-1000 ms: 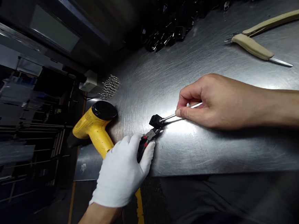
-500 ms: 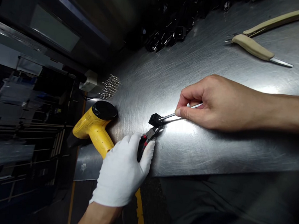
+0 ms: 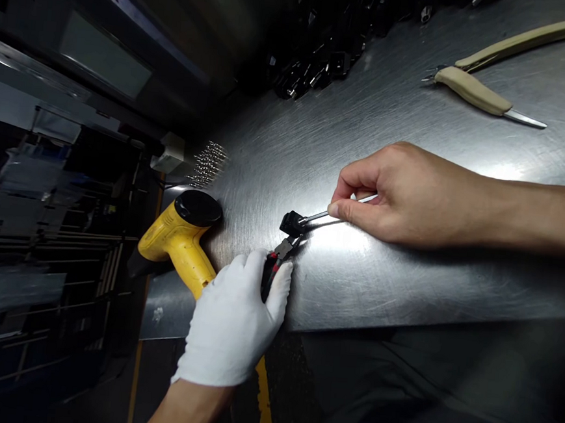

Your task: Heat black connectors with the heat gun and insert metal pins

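My left hand (image 3: 237,319), in a white glove, is closed around pliers (image 3: 284,248) with red and black handles. The jaws of the pliers are at the lower side of a small black block-shaped part (image 3: 290,222); whether they clamp it I cannot tell. My bare right hand (image 3: 386,197) pinches a thin metal rod (image 3: 317,216) between thumb and fingers. One end of the rod meets the right side of the black part, and its other end runs back under my palm.
A yellow heat gun (image 3: 182,239) stands left of my gloved hand. Shiny metal pins (image 3: 208,164) lie beyond it. Several black parts (image 3: 318,67) are heaped at the back of the metal table (image 3: 278,146). Cream-handled pliers (image 3: 478,90) rest at the upper right.
My right hand and the rod have shifted very slightly left. The black part sits a touch higher and further left. Both hands keep their grips.
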A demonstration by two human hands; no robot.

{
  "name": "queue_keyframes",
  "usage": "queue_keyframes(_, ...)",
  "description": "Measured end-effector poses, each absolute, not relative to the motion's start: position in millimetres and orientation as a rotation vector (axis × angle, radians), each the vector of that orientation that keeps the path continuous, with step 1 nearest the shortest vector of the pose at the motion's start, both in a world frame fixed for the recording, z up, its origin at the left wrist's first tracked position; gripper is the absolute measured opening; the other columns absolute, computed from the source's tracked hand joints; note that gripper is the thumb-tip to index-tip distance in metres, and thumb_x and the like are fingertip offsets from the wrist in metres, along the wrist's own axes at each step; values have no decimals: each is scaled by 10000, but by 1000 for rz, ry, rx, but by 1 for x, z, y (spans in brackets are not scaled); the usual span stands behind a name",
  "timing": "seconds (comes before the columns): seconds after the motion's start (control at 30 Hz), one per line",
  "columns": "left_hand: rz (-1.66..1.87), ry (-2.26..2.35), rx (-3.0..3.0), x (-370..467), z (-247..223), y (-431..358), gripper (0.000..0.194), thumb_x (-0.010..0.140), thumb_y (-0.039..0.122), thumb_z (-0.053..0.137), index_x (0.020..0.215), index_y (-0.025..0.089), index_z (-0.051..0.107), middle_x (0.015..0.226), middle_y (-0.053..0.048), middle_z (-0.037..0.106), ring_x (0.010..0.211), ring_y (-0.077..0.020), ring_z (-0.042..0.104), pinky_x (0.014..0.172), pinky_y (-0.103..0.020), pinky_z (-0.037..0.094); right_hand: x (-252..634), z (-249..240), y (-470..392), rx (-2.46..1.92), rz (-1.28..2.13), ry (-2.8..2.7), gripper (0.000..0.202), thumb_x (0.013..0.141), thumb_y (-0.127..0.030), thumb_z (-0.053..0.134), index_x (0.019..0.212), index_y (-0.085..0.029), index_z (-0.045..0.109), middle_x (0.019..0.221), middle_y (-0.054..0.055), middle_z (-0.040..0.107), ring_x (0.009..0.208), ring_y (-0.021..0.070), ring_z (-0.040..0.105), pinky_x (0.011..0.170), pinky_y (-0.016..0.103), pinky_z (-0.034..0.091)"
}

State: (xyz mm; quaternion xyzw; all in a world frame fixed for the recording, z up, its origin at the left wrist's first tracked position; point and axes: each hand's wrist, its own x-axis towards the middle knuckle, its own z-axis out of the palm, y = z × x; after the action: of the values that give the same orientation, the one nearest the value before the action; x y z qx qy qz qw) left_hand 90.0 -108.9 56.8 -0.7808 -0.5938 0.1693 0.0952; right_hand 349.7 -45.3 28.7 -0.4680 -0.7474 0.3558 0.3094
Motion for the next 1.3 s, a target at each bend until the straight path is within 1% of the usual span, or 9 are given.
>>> queue_keyframes(0.3,496,-1777,-2304,92,57,-109,304,1016,517,397,939,246,511,810,-13,586,737,-232,590,627,-339,322,350,29,-47,-1253,958,-1987,148,875,-261,644,808,-231,773,662,-31,695,524,108,550,574,288,431)
queue_keyframes(0.43,493,-1808,-2302,94,58,-108,324,1020,525,378,956,243,526,820,-20,607,749,-231,602,632,-336,331,348,28,-51,-1257,859,-1998,169,897,-270,625,828,-211,768,614,-31,656,494,98,513,561,281,412)
queue_keyframes(0.57,509,-1838,-2284,98,59,-108,333,1024,522,362,970,242,534,833,-26,623,755,-232,611,631,-327,343,345,24,-57,-1234,765,-2014,172,908,-230,599,841,-186,752,615,-25,651,512,96,533,534,258,403)
queue_keyframes(0.7,508,-1848,-2241,101,58,-109,339,1020,522,368,915,236,516,806,-30,616,702,-218,601,585,-316,319,343,19,-64,-1227,595,-2113,195,942,-226,545,915,-156,725,650,0,658,552,120,568,541,268,408)
queue_keyframes(0.8,518,-1824,-2222,103,57,-110,332,1016,523,380,908,235,506,790,-28,600,688,-219,596,565,-315,298,342,18,-68,-1235,396,-2246,232,975,-236,482,936,-144,692,641,15,641,542,144,559,515,293,359)
queue_keyframes(0.87,529,-1807,-2210,104,56,-111,332,1016,523,377,910,235,503,783,-28,593,679,-219,592,557,-315,285,342,20,-71,-1236,272,-2329,226,974,-216,463,882,-157,662,610,10,610,508,146,506,487,302,304)
queue_keyframes(1.07,539,-1756,-2167,106,55,-113,337,1019,523,362,899,236,491,778,-34,593,678,-229,587,550,-319,254,340,24,-76,-1170,-123,-2425,209,865,-77,469,745,-205,581,528,-19,496,435,149,316,432,312,152)
queue_keyframes(1.17,539,-1757,-2169,106,55,-113,338,1019,523,360,896,236,490,778,-36,594,674,-228,589,550,-318,255,339,23,-77,-1221,-19,-2405,187,894,-117,476,768,-198,588,543,-13,522,447,146,352,445,312,182)
queue_keyframes(1.3,538,-1766,-2176,106,56,-113,341,1020,522,357,909,233,502,782,-39,599,679,-227,600,550,-318,266,339,21,-75,-1288,259,-2320,198,957,-219,471,863,-161,635,609,12,605,502,141,493,486,299,245)
